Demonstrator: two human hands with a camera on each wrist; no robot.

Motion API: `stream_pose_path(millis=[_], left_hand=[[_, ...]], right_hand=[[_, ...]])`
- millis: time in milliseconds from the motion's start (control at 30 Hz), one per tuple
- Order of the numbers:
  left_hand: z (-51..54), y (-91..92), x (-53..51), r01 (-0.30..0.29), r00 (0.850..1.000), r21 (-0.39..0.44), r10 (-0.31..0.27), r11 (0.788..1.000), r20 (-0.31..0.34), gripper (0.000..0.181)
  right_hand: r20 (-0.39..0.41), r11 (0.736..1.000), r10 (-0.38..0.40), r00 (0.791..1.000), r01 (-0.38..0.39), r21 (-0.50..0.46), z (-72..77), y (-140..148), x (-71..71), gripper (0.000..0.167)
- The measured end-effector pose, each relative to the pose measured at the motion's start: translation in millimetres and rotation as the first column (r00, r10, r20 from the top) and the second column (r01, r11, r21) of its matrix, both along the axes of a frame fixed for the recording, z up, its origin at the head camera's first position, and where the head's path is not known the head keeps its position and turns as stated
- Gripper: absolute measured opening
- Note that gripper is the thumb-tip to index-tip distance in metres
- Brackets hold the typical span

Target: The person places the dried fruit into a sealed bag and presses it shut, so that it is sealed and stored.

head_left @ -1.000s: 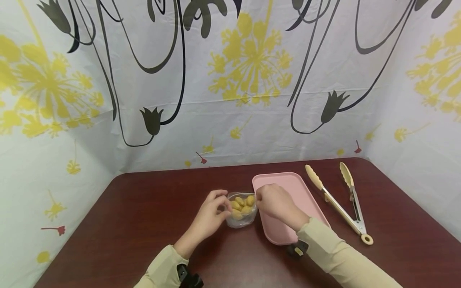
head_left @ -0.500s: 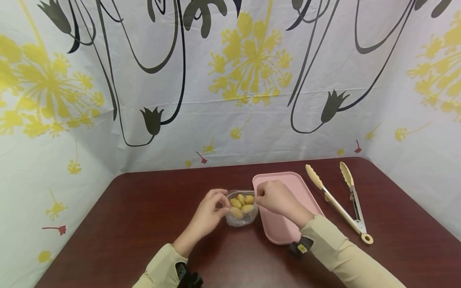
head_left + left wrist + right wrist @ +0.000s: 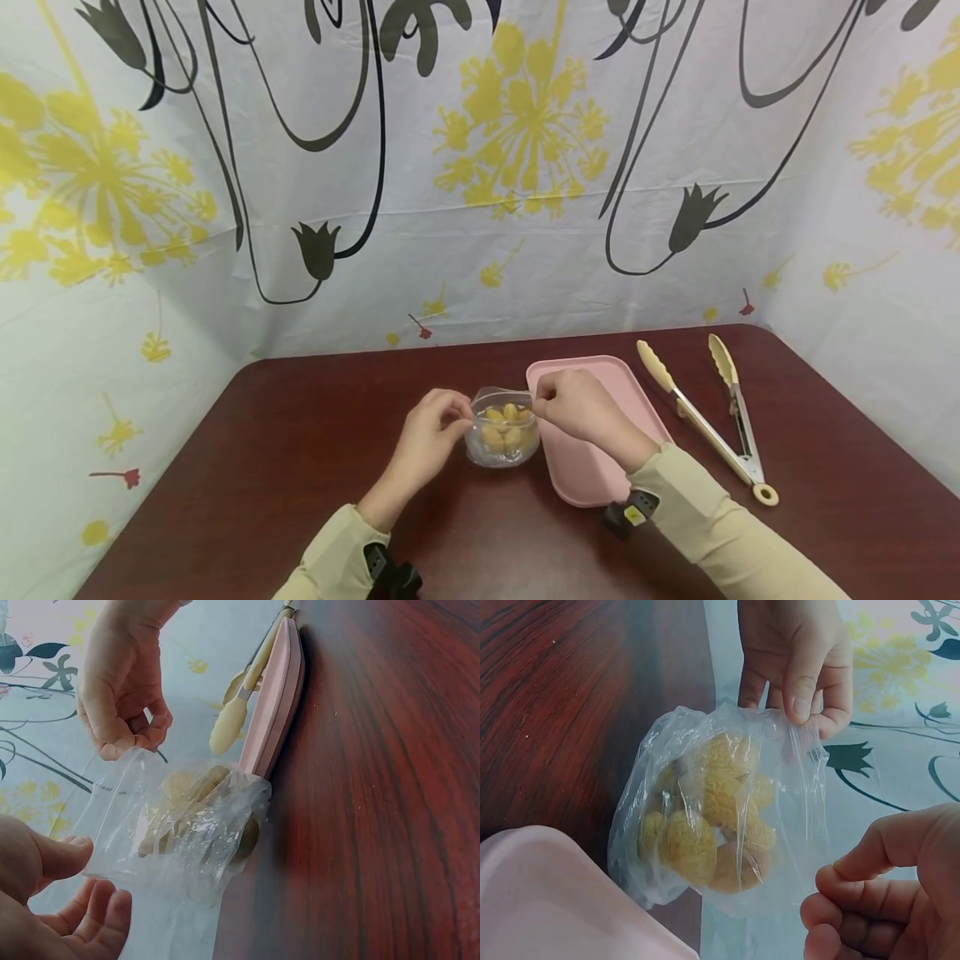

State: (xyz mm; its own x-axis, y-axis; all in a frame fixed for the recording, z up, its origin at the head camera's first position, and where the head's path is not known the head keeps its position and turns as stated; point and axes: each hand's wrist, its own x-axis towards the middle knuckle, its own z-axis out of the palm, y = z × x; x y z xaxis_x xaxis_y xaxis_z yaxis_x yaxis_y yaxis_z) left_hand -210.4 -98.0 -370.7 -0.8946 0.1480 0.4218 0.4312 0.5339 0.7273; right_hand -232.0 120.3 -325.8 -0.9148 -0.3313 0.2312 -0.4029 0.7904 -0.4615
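Note:
A clear plastic bag (image 3: 480, 454) stands between my hands, holding several wrinkled, yellow-brown, walnut-like pieces (image 3: 690, 847). My left hand (image 3: 423, 433) pinches the upper left edge of the bag between thumb and fingers. At the opposite upper corner, my right hand (image 3: 585, 408) pinches the film with thumb and forefinger, its other fingers curled. The bag's top edge is stretched between both hands, and in the left wrist view the film (image 3: 112, 855) looks nearly flat there. Whether the mouth is sealed cannot be told.
Right of the bag lies a pink tray (image 3: 592, 483), partly under my right forearm. Farther right, metal tongs (image 3: 708, 433) with cream tips lie spread on the dark red-brown table (image 3: 337, 417). A white patterned cloth (image 3: 412, 167) hangs behind.
The bag's mouth has drawn flatter and its upper film now stands in front of the pieces. Both hands have risen slightly, the left shifting a little leftward.

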Motion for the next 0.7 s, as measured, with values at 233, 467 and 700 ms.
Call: stream_pose_path(millis=[233, 467, 700], left_hand=[[0.7, 0.3, 1.6, -0.037, 0.999, 0.010, 0.037, 0.999, 0.008, 0.017], [0.3, -0.3, 1.9, -0.044, 0.999, -0.002, 0.044, 0.999, 0.006, 0.015], [-1.6, -1.5, -0.1, -0.044, 0.999, -0.021, 0.044, 0.999, -0.013, 0.016]], right_hand=[[0.002, 0.999, 0.024, 1.000, -0.024, 0.033, -0.3, 4, -0.3, 0.012], [0.020, 0.997, 0.002, 1.000, -0.004, 0.072, -4.4, 11, -7.4, 0.020], [-0.009, 0.991, 0.117, 0.993, -0.116, 0.062, -12.3, 12, -10.5, 0.009]])
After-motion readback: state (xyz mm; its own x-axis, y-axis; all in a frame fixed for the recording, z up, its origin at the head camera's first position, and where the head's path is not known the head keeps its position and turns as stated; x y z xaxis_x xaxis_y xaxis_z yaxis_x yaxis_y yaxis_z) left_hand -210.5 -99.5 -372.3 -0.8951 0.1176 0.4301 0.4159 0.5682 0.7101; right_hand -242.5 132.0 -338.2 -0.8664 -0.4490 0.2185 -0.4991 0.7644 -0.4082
